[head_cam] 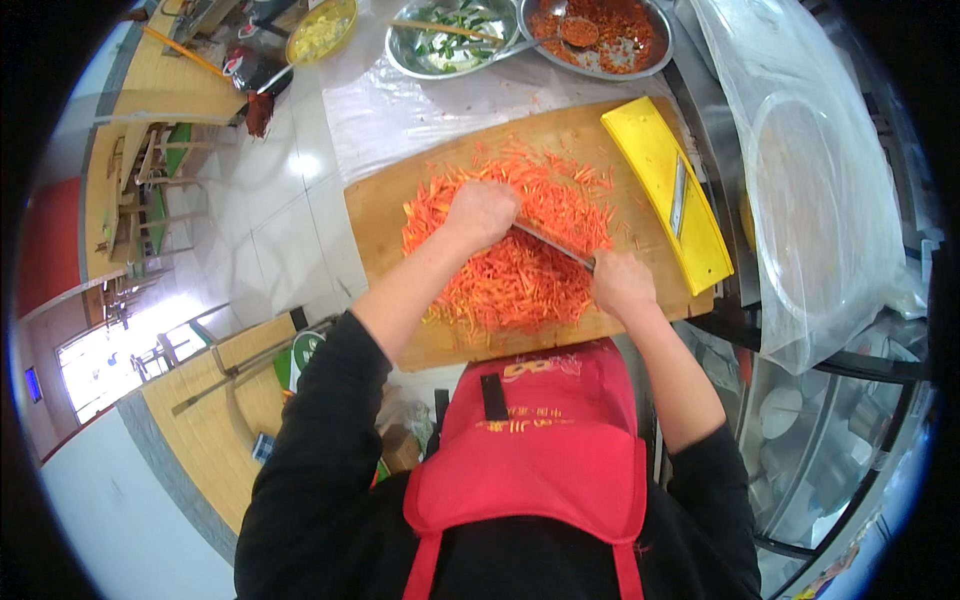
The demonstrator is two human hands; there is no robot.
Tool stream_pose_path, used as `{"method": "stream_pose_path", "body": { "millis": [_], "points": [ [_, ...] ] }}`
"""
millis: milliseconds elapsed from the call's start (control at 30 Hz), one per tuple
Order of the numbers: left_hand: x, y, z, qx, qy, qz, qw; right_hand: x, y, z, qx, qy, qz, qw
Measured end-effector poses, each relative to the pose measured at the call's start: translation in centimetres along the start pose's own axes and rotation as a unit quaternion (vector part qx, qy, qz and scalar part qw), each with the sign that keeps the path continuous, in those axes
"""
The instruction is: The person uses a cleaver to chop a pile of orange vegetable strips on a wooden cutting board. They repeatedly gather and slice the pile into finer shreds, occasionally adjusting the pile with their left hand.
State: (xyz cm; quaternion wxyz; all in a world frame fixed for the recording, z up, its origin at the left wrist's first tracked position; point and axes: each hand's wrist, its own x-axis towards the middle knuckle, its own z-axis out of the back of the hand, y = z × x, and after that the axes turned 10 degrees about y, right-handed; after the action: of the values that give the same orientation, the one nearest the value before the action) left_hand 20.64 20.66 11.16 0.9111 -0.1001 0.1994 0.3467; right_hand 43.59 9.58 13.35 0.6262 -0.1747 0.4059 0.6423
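Observation:
A broad heap of shredded carrot (517,300) covers the middle of a wooden cutting board (382,217). Across the heap lies a kitchen knife (553,244), seen nearly along its spine. My right hand (624,283) is closed around its handle at the heap's right side. At the blade's far end, my left hand (484,214) is curled over the knife; its fingertips are hidden. To the right of the heap, a yellow slicer (667,195) with a slanted metal blade lies on the board.
Beyond the board stand a steel bowl (401,56) with chopped greens and another (664,45) with reddish seasoning and a ladle. A yellow bowl (352,22) holds pale chopped pieces. Plastic sheeting (840,300) covers something at right. Tables and chairs (157,187) are at left.

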Motion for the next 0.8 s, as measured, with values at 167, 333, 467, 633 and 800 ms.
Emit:
{"method": "stream_pose_path", "body": {
  "millis": [167, 333, 467, 633, 800],
  "points": [
    [0.1, 0.2, -0.7, -0.014, -0.041, 0.02, 0.999, -0.1, -0.3, -0.2, -0.021, -0.009, -0.01, 1.0],
    [0.2, 0.2, -1.7, -0.025, 0.008, 0.009, 1.0, 0.5, -0.4, 0.2, -0.031, -0.014, -0.01, 0.999],
    [-0.4, -0.1, -1.8, -0.036, -0.052, 0.015, 0.998, -0.2, -0.3, 0.1, -0.041, 0.01, -0.004, 0.999],
    [-1.1, -0.6, -1.3, -0.019, -0.004, 0.067, 0.998, 0.2, 0.0, 1.1, -0.026, 0.035, 0.005, 0.999],
    [-1.9, -1.0, -1.4, -0.028, -0.046, 0.056, 0.997, 0.2, -0.1, 0.6, -0.048, 0.004, -0.001, 0.999]
  ]
}}
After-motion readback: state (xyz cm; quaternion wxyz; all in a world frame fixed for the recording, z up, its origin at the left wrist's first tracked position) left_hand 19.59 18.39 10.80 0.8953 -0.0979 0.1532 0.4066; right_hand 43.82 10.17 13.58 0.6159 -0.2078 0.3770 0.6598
